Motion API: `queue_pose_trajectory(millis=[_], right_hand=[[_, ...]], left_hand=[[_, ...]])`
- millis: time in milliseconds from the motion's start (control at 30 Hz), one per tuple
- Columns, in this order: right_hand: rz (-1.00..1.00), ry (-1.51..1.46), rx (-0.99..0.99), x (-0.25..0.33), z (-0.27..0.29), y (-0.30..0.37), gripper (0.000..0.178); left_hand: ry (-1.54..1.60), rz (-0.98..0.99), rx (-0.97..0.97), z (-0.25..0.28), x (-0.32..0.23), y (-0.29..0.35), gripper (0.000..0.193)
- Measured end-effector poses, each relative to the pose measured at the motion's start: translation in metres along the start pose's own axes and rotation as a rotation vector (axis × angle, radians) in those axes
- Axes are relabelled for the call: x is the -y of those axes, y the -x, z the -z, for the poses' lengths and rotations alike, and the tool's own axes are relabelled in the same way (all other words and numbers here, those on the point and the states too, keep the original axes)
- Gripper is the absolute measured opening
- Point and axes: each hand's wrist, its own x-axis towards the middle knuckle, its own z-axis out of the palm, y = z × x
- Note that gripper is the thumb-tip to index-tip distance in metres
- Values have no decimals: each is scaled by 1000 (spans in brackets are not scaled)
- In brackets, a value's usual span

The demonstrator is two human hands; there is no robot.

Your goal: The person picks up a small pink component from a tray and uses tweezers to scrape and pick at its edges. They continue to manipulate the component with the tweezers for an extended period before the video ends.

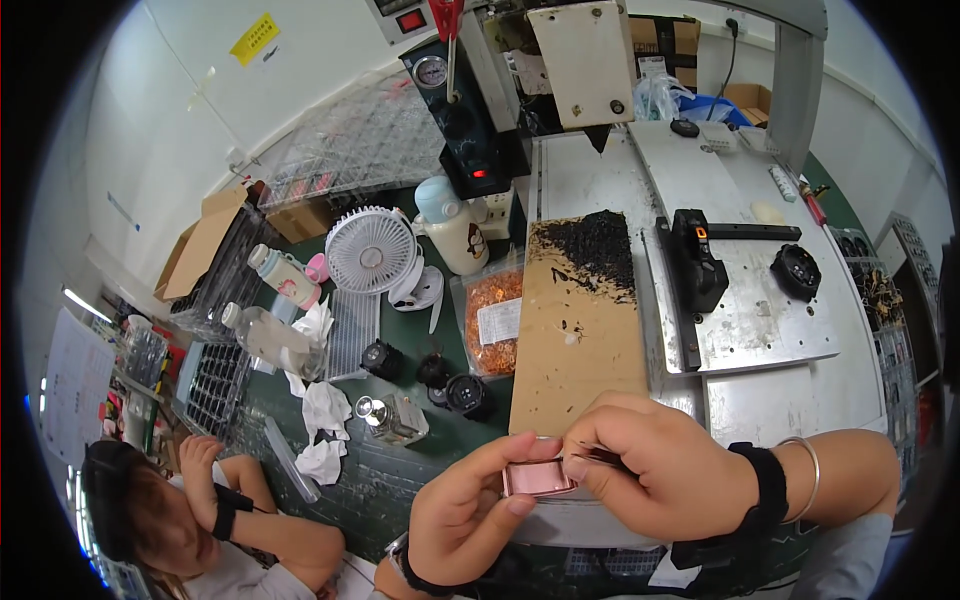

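My left hand point(455, 515) grips a small rectangular piece with a shiny pinkish-copper face point(538, 480), its fingers and thumb along the left side. From the right, my right hand point(660, 465) is closed in a pinch at the piece's right end. Something thin and dark point(603, 455) shows between its fingers; its kind is hard to make out. Both hands are just in front of a brown board point(575, 390) that has a heap of black shavings point(590, 250) at its far end.
To the right stands a machine bed with a metal plate point(770, 330), a black fixture point(698, 265) and a round black part point(796, 272). Leftward are a bag of orange bits point(492, 325), a glass jar point(392, 418), black parts point(466, 396) and a white fan point(372, 252). A person point(230, 520) sits at lower left.
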Motion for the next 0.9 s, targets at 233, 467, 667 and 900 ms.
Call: queue_pose_trajectory(millis=[233, 467, 667, 900], right_hand=[[-15, 113, 22, -2, 4, 1, 11], [-84, 62, 34, -4, 4, 2, 26], [-62, 243, 11, -13, 3, 1, 31], [-745, -527, 213, 5, 21, -17, 36]], left_hand=[[-54, -57, -15, 3, 2, 0, 52], [-60, -45, -172, -4, 3, -2, 46], [-940, 2, -25, -5, -6, -14, 19], [-1077, -58, 54, 1, -4, -11, 20]])
